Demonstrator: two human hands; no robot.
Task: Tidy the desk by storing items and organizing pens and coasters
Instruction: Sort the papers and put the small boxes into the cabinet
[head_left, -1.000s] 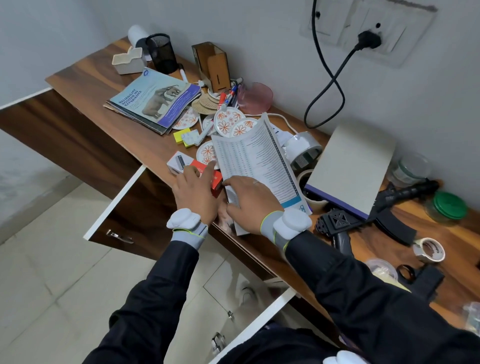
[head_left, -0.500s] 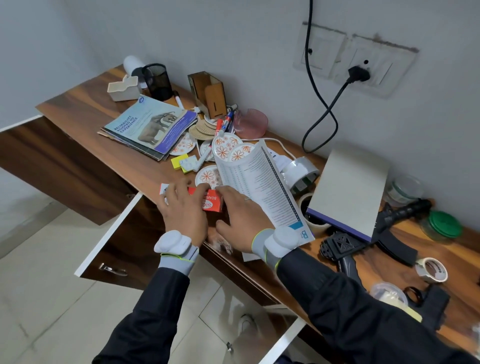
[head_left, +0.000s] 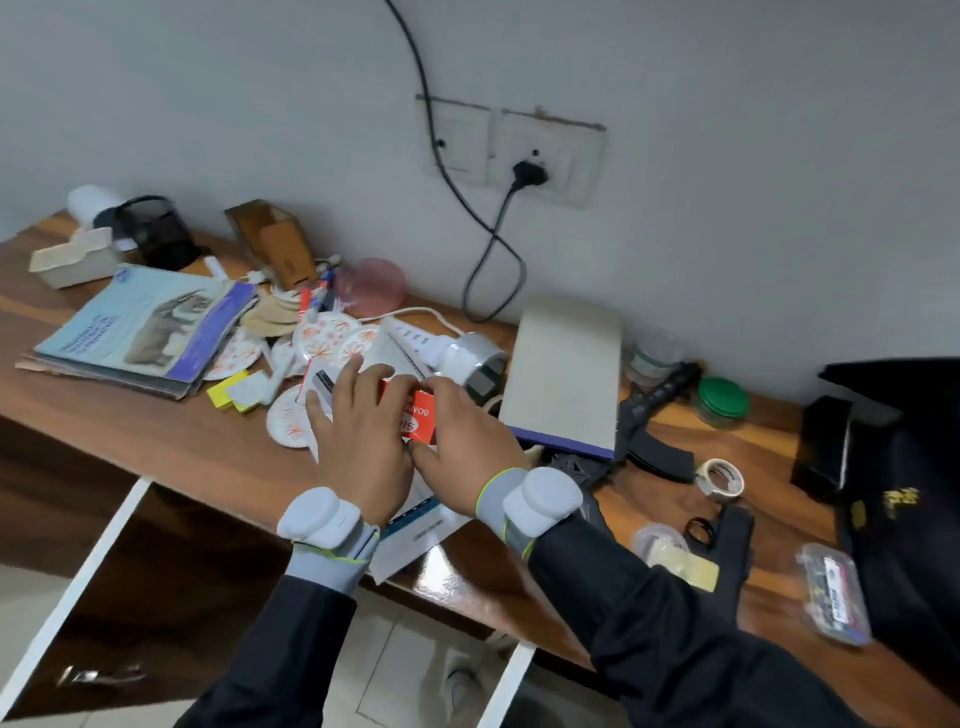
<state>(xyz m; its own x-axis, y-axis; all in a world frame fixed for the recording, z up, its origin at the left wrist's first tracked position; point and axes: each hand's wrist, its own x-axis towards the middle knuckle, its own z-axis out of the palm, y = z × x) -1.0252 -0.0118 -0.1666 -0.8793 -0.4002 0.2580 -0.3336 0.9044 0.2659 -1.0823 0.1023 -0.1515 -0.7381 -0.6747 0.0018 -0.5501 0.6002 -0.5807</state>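
Note:
My left hand (head_left: 358, 431) and my right hand (head_left: 465, 441) meet over the desk's middle. Between them is a red box (head_left: 420, 422) of board pins, which my right hand pinches with thumb and fingers. My left hand holds a small white box (head_left: 320, 385) beside it, its fingers reaching over the red box. Flower-patterned coasters (head_left: 324, 332) lie just behind, and one coaster (head_left: 285, 415) lies left of my left hand. Pens (head_left: 317, 299) lie by a wooden holder (head_left: 275, 244). A black mesh pen cup (head_left: 156, 228) stands at the far left.
An open drawer (head_left: 156, 571) hangs below the desk edge at the left. A printed sheet (head_left: 415, 532) lies under my wrists. Magazines (head_left: 145, 322) lie at the left; a grey notebook (head_left: 566, 374), tape roll (head_left: 719, 478), green-lidded jar (head_left: 722, 397) and black bag (head_left: 904, 467) at the right.
Both hands have risen from the desk's front edge toward its middle, carrying the red and white boxes. The printed booklet that the right hand touched now lies flat beneath my wrists.

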